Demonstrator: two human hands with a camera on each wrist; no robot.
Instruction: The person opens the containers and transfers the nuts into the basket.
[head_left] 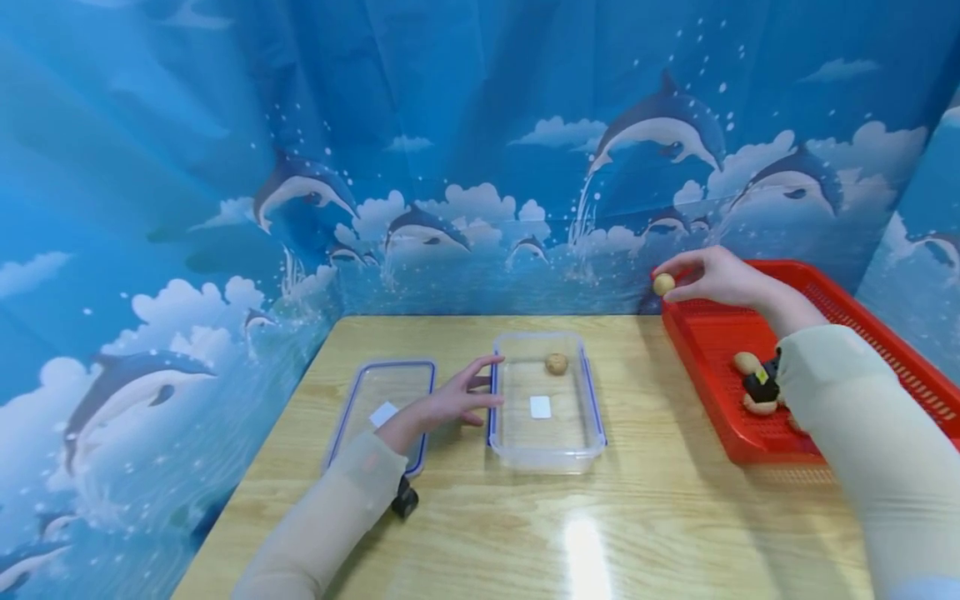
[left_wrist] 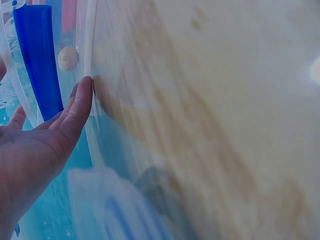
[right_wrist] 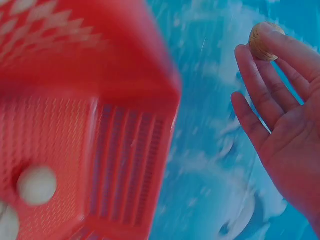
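Observation:
My right hand [head_left: 718, 277] pinches a walnut [head_left: 663, 284] between thumb and fingertips, above the far left corner of the red basket [head_left: 697, 392]. In the right wrist view the walnut [right_wrist: 264, 42] shows its ridged shell, and the lower fingers are spread. My left hand [head_left: 459, 398] is at the left side of a clear plastic food container [head_left: 547, 458], fingers spread and fairly straight, fingertips at its wall. One walnut [head_left: 557, 363] lies inside the container towards the back, near a white label [head_left: 540, 407].
Left of the container lies its clear lid [head_left: 381, 375] with a blue seal, partly under my left arm. Several walnuts [head_left: 747, 362] sit in the basket, some hidden by my right sleeve and a black wrist device [head_left: 762, 383]. A dolphin-print curtain [head_left: 480, 167] stands behind the wooden table [head_left: 510, 533].

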